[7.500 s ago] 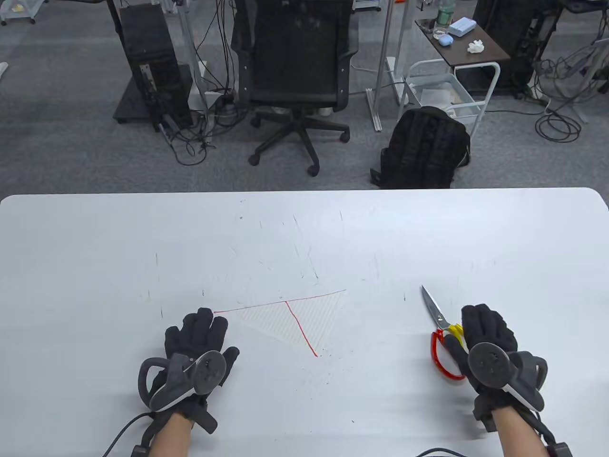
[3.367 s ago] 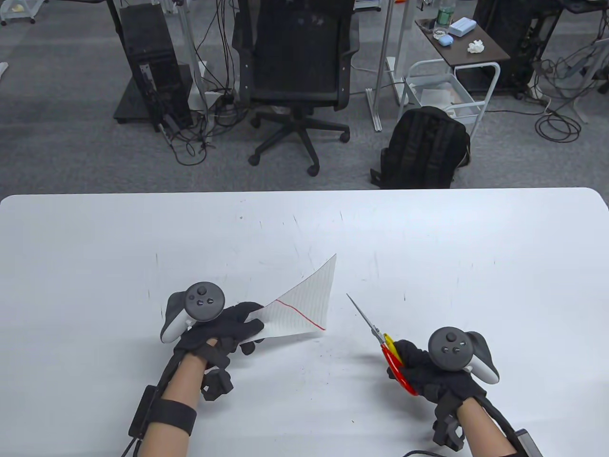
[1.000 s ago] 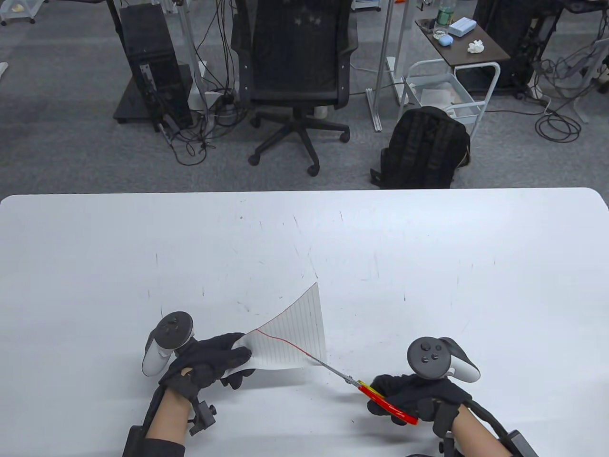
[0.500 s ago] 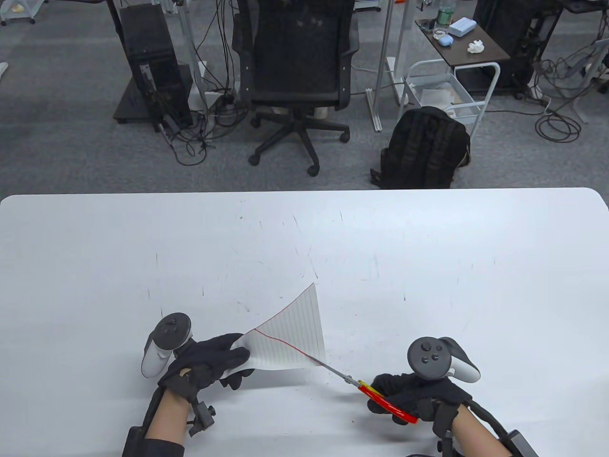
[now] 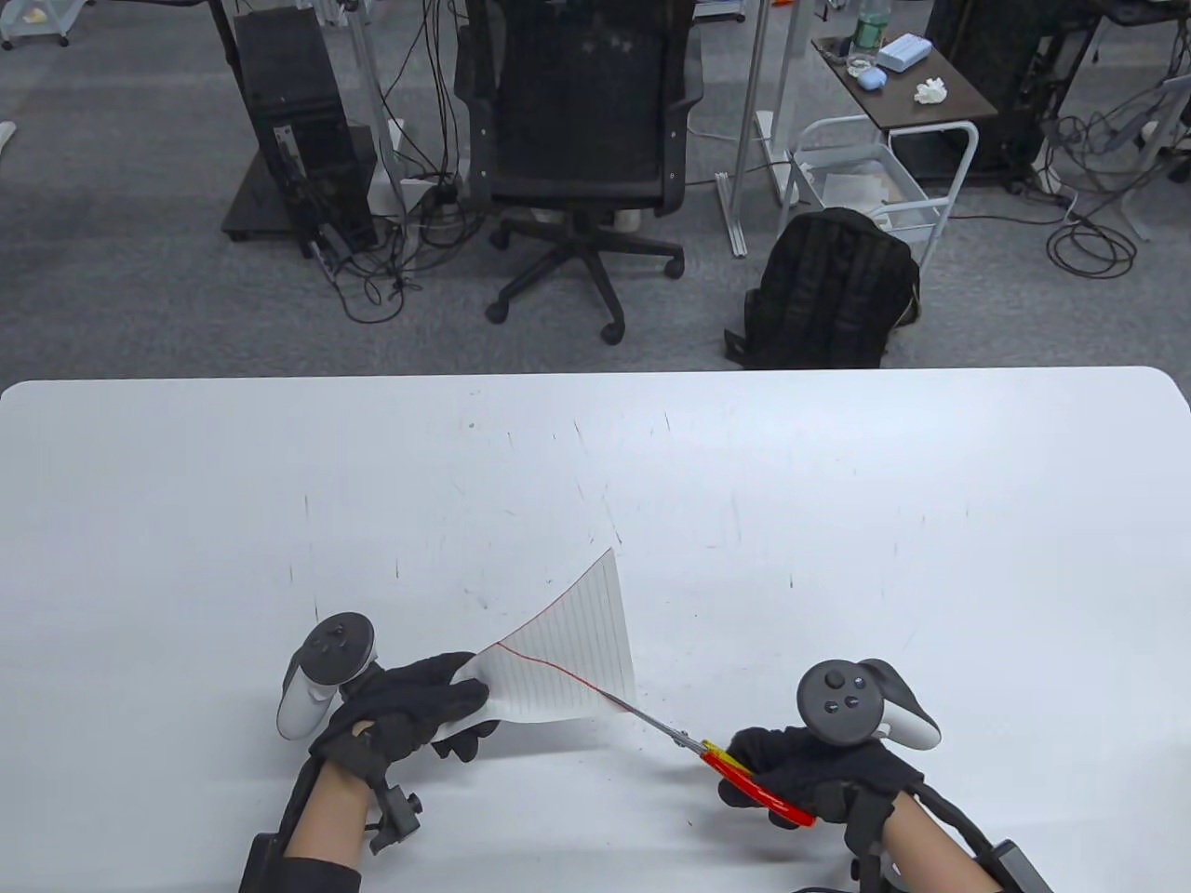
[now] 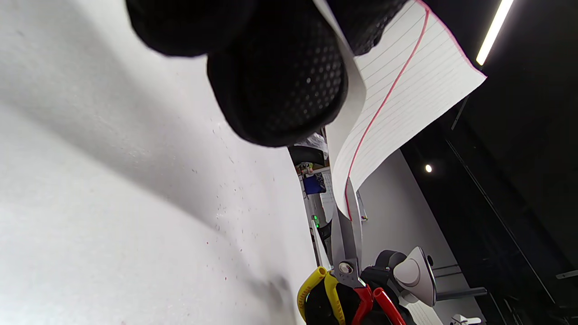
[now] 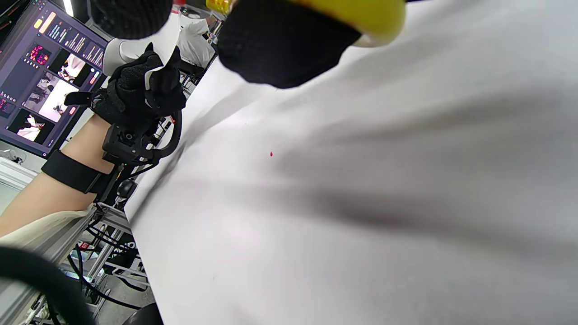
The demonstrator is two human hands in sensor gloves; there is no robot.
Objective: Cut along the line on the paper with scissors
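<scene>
A triangular lined paper (image 5: 577, 656) with a curved red line (image 5: 558, 672) is lifted off the white table (image 5: 837, 484). My left hand (image 5: 409, 712) grips its near left corner. My right hand (image 5: 819, 767) holds the red and yellow scissors (image 5: 735, 767); the blades (image 5: 651, 721) meet the paper's right edge where the red line ends. In the left wrist view the paper (image 6: 406, 95) hangs from my fingers (image 6: 275, 76) and the blades (image 6: 347, 230) straddle its lower tip. The right wrist view shows a yellow handle (image 7: 356, 13) at my fingers.
The table's far half carries only small scuff marks. Beyond its far edge stand an office chair (image 5: 577, 149), a black backpack (image 5: 828, 288) and a white cart (image 5: 875, 186) on the grey floor.
Since a second ago the paper and both hands have barely moved; the blades stay at the paper's right edge. Earlier, the left hand lifted the paper and the right hand picked up the scissors.
</scene>
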